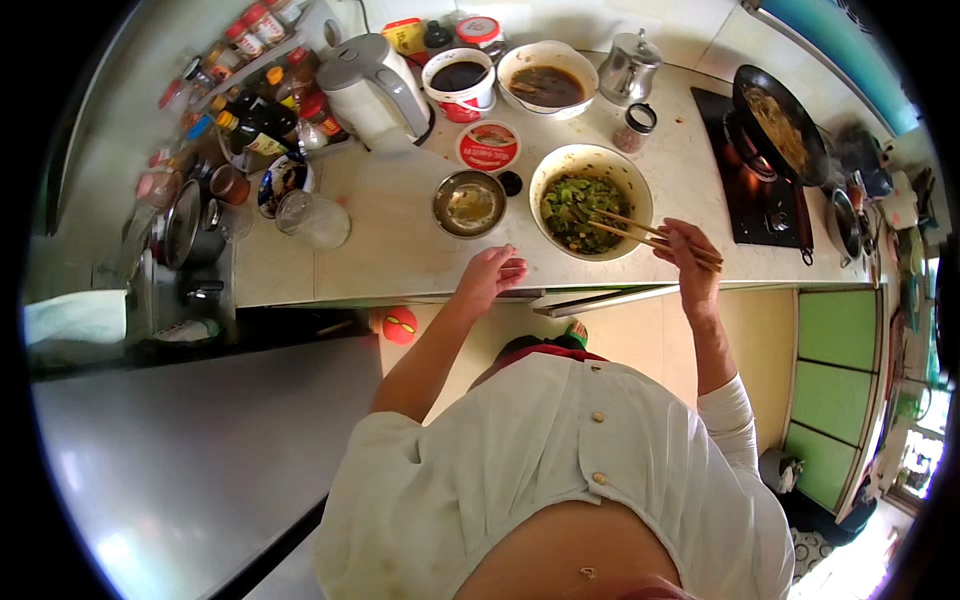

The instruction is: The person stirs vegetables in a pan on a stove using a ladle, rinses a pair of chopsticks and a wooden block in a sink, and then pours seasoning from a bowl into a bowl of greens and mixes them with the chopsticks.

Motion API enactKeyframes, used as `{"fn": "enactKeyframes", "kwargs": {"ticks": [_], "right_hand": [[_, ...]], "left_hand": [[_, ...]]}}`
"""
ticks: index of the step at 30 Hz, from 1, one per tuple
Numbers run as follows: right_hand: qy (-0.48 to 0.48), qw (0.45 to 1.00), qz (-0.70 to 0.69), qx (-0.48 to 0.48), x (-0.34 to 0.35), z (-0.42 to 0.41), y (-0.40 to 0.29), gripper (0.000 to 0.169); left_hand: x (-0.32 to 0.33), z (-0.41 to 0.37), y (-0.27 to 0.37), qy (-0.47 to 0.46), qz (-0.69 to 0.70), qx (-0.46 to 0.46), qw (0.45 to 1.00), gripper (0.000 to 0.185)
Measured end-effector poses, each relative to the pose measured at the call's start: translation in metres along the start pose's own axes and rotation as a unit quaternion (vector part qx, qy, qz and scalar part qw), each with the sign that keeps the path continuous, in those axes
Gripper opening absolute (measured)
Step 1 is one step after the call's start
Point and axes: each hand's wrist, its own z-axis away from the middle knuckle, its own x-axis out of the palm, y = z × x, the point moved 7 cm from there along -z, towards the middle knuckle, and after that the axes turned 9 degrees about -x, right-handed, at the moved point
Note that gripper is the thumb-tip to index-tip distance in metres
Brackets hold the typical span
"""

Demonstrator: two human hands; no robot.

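Observation:
Wooden chopsticks (pixel 646 238) are gripped in my right hand (pixel 688 259), their tips down among chopped green vegetables (pixel 583 211). The vegetables sit in a large cream bowl (pixel 636 169) near the counter's front edge. My left hand (pixel 491 277) is held at that edge with nothing in it, its fingers curled loosely and apart. Just beyond it stands a small metal bowl (pixel 469 202) with a little yellowish liquid inside. A black cap (pixel 511 183) lies between the two bowls, and a red and white lid (pixel 487 145) lies behind the metal bowl.
Right of the bowl, a black wok (pixel 780 124) of food tilts over a lit gas hob (pixel 750 187). Behind are a tub of dark sauce (pixel 459 82), a bowl of brown broth (pixel 546 79), a metal pot (pixel 630 67), a seasoning jar (pixel 634 129) and an electric kettle (pixel 371 90). Bottles (pixel 259 120) crowd the left.

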Motion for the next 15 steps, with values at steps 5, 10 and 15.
{"fn": "enactKeyframes", "kwargs": {"ticks": [5,10,15], "right_hand": [[0.026,0.995,0.099,-0.011,-0.014,-0.004,-0.002,0.020],[0.001,0.996,0.079,-0.034,0.016,-0.011,0.040,0.019],[-0.007,0.999,0.049,-0.012,0.020,-0.015,0.030,0.018]], "left_hand": [[0.038,-0.015,0.010,0.002,-0.062,0.017,0.998,0.047],[0.071,-0.037,0.021,-0.004,-0.099,0.071,0.993,0.049],[0.063,-0.047,0.017,0.009,-0.088,0.069,0.994,0.048]]}}
